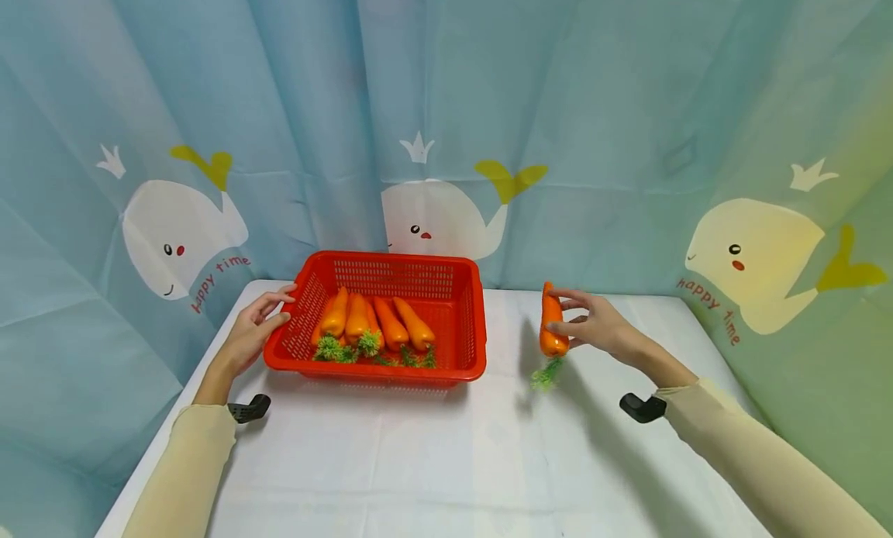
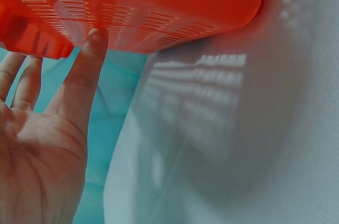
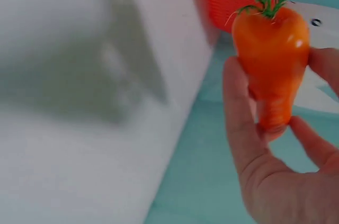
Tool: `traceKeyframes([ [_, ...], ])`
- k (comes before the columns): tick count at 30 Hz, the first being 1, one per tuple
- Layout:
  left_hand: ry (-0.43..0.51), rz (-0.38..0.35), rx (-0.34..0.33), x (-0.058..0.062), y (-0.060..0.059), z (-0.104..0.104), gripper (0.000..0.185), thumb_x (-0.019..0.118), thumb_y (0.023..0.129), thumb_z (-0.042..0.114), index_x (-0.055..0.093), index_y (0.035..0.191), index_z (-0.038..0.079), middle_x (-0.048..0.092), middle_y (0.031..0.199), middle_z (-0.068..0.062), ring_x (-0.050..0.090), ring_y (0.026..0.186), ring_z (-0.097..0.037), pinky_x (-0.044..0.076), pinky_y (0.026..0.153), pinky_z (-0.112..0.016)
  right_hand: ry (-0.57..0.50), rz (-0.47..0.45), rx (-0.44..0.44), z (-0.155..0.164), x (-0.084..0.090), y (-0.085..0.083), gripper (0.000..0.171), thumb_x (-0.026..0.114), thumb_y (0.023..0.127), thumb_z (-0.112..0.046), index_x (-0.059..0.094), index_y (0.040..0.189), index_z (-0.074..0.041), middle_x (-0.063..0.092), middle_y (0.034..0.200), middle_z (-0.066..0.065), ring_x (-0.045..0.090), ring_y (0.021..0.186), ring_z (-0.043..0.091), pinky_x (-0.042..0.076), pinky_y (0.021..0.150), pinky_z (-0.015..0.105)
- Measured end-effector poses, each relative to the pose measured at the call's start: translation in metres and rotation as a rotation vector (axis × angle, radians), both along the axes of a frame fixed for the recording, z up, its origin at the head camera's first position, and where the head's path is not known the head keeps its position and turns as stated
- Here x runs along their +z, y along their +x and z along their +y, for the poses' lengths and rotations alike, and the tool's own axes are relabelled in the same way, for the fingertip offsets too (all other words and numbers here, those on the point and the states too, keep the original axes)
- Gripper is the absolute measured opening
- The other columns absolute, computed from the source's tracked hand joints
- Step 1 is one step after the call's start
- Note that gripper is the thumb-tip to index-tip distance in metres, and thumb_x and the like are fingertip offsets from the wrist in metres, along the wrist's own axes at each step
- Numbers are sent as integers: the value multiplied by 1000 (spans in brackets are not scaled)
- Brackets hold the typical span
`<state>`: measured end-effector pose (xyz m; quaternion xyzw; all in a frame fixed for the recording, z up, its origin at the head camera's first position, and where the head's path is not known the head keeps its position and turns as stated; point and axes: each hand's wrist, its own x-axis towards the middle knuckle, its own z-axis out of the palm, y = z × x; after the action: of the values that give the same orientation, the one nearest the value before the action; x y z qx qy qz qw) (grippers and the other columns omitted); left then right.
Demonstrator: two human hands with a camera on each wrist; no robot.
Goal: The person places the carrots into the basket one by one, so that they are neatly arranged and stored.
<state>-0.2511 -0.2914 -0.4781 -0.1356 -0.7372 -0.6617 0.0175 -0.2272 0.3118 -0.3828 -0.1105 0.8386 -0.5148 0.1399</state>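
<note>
A red plastic basket (image 1: 466, 321) stands on the white table and holds several orange toy carrots (image 1: 373, 325) with green tops. My left hand (image 1: 260, 325) rests against the basket's left wall (image 2: 148, 7), fingers straight, thumb (image 2: 85, 70) touching the rim. To the right of the basket my right hand (image 1: 593, 325) holds one more carrot (image 1: 551, 325) lifted above the table, tip up and green leaves hanging down. In the right wrist view the fingers (image 3: 241, 118) curl round that carrot (image 3: 271, 60).
The white table (image 1: 446, 460) is backed by a blue curtain (image 1: 446, 96) printed with whales. Its left edge runs close to my left arm. A black wrist mount (image 1: 642, 406) sits on each forearm.
</note>
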Motion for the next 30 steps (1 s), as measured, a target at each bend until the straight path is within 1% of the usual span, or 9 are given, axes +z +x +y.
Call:
traceKeyframes([
  [3,10,-1,-5,0,1,0,30,59,105,11,52,129,-5,33,165,-11,23,151,-36,55,91,-21,-29,30,8,4,10,2,76,76,95,-19,35,158,-9,36,152,26,68,105,21,61,82,38],
  [6,5,1,-6,0,1,0,30,59,105,11,51,130,-5,34,165,-10,22,152,-37,54,91,-21,-82,68,-2,7,17,4,74,75,96,-20,37,158,-13,37,152,22,68,106,16,61,83,35],
  [10,0,4,-7,-1,1,-1,30,58,105,11,52,130,-5,33,165,-11,22,152,-37,54,92,-20,-172,130,0,10,21,5,69,70,98,-13,37,158,-13,39,149,20,68,105,15,61,83,34],
  [13,0,1,-5,-1,2,-1,31,58,105,11,51,130,-5,32,165,-12,24,151,-36,54,92,-21,-233,163,13,12,21,5,66,67,99,-6,37,158,-11,42,145,17,69,103,15,62,81,34],
  [16,-3,-1,-4,-1,2,-1,31,58,105,12,51,130,-5,33,165,-11,27,150,-35,55,91,-22,-265,180,19,12,21,5,65,66,99,-2,38,158,-9,44,141,15,70,102,15,62,81,34],
  [19,-7,4,-1,-2,3,-1,31,58,105,12,51,130,-5,34,164,-10,28,149,-33,55,91,-22,-264,187,15,10,22,4,65,66,99,-3,38,157,-10,45,142,15,70,104,15,62,81,35],
  [24,-9,12,-2,-2,3,-1,31,58,105,12,51,130,-5,35,164,-11,26,150,-35,54,91,-21,-211,173,12,-1,27,-1,67,70,98,-10,39,158,-13,42,148,19,70,105,17,62,82,37],
  [28,-2,11,-5,-1,1,0,30,58,105,11,51,129,-5,35,164,-11,22,151,-37,54,91,-21,-147,152,43,-20,35,-14,71,76,95,-19,41,157,-18,41,151,17,69,107,19,61,83,37],
  [30,3,12,-8,0,0,1,31,58,105,11,51,129,-6,34,164,-11,21,152,-37,54,92,-21,-132,138,73,-34,40,-22,73,77,94,-21,42,157,-19,42,151,16,69,109,21,61,84,37],
])
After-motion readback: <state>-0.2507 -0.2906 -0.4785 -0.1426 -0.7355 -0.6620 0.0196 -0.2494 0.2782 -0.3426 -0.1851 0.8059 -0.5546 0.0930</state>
